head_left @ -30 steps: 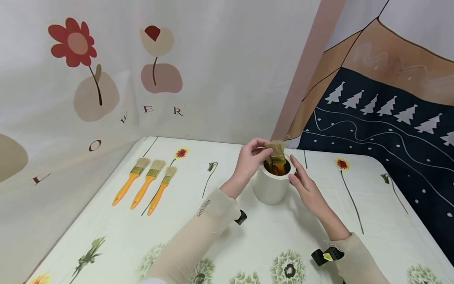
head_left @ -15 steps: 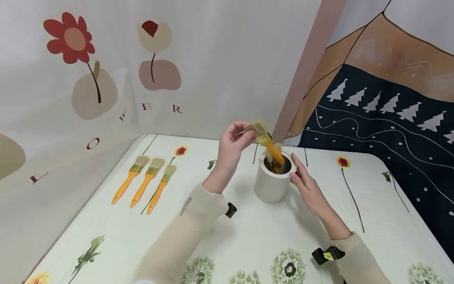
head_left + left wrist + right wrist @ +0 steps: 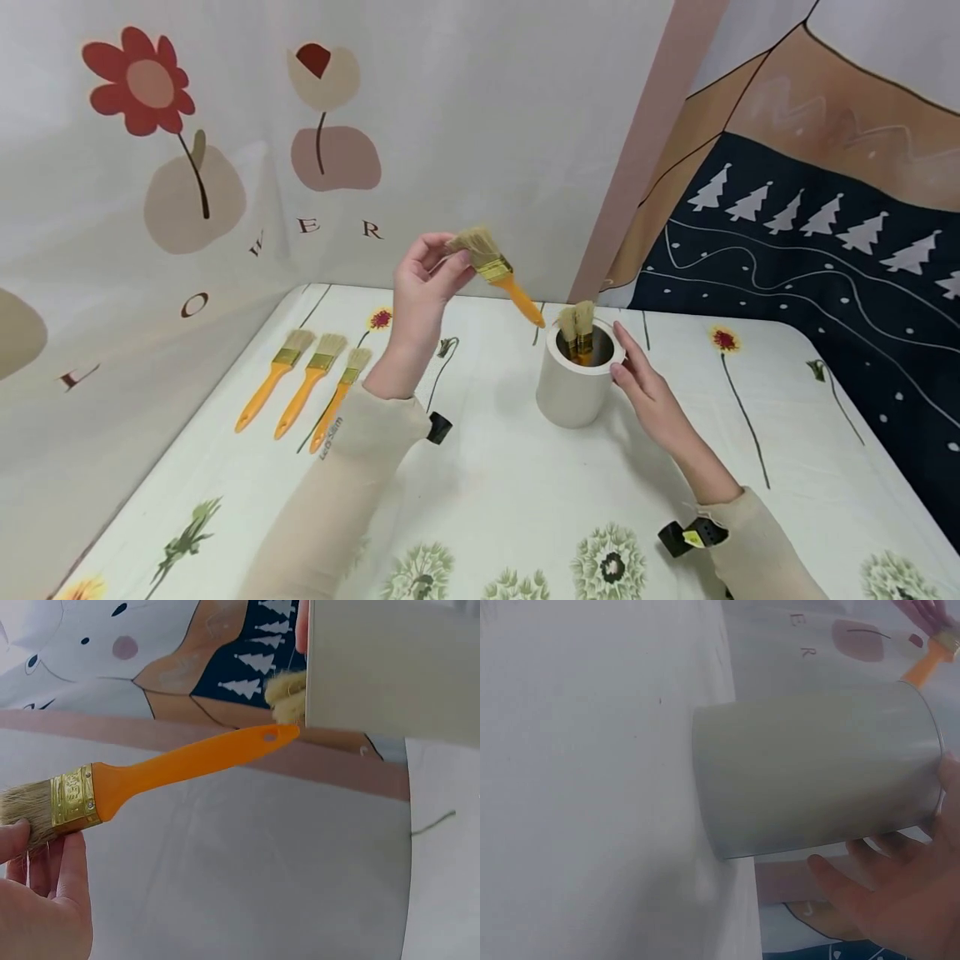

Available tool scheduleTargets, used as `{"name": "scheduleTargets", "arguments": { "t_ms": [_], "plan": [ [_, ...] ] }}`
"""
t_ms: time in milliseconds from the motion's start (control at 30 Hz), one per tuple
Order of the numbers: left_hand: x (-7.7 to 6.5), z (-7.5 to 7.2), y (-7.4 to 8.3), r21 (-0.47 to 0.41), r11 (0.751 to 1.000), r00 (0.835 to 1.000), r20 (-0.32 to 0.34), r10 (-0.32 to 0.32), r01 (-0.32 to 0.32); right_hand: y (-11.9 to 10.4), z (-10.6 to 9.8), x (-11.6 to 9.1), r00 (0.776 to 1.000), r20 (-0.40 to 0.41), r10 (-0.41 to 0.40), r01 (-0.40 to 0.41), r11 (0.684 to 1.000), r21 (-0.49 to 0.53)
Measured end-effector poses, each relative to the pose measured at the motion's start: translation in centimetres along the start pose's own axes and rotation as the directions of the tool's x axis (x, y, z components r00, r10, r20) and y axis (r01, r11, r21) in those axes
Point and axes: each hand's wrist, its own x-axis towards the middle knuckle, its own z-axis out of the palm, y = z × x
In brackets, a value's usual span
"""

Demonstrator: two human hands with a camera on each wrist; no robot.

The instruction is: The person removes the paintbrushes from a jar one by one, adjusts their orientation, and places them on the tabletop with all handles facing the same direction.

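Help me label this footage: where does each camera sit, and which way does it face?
Head: worn on the head, facing forward and down at the table; left hand, right hand and sleeves show.
Left wrist: worn there, facing the pinched brush and the pot; the left hand shows, plus a sliver of the right.
Right wrist: worn there, facing the pot's side; the right hand shows close up, the left in a corner.
Shared: head and left wrist both show the pinched brush and bristles at the pot's rim.
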Motion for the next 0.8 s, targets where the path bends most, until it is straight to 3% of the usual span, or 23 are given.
{"name": "scheduleTargets", "arguments": {
  "t_ms": [267, 500, 667, 800],
  "plan": [
    [0.4, -3.0, 0.8, 0.082, 0.996, 1.0, -0.025, -0.016, 0.018, -0.1, 0.0, 0.0, 1.0, 0.005, 0.007, -0.007, 1.0, 0.0],
    [0.4, -5.7, 1.1, 0.16, 0.985, 0.996, -0.059, -0.063, 0.071, -0.1, 0.0, 0.0, 1.0, 0.005, 0.01, -0.01, 1.0, -0.003],
    [0.4, -7.4, 0.7, 0.213, 0.971, 0.992, -0.082, -0.094, 0.11, -0.1, 0.0, 0.1, 1.0, 0.005, 0.012, -0.012, 1.0, -0.001],
    [0.3, -8.7, 0.6, 0.281, 0.946, 0.986, -0.087, -0.14, 0.159, -0.1, 0.0, 0.1, 1.0, 0.004, 0.013, -0.013, 1.0, 0.005]
  ]
}}
